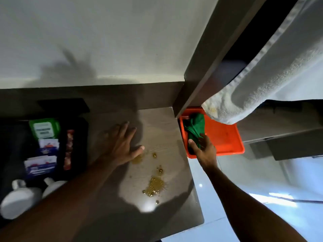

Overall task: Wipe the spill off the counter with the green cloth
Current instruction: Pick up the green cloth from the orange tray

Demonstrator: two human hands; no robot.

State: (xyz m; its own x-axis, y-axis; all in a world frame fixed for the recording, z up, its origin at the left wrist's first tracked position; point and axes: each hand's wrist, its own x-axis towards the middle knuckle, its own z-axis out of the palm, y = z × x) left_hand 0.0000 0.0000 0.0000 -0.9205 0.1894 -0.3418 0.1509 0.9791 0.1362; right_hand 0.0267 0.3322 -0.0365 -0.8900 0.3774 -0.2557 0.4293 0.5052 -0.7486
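A yellowish, bubbly spill [154,186] lies on the grey counter [157,123], with smaller drops trailing up towards my left thumb. My left hand [122,144] rests flat on the counter, fingers spread, just left of the spill. The green cloth [194,127] lies crumpled in an orange tray [225,138] off the counter's right edge. My right hand [202,149] reaches into the tray, and its thumb and fingers pinch the near end of the cloth.
A black tray [75,137] at the left holds sachets and a green packet [44,130]. Two white bottles [21,198] stand near it. A white towel [272,75] hangs above the orange tray beside a dark cabinet post [206,70]. Pale floor lies right of the counter.
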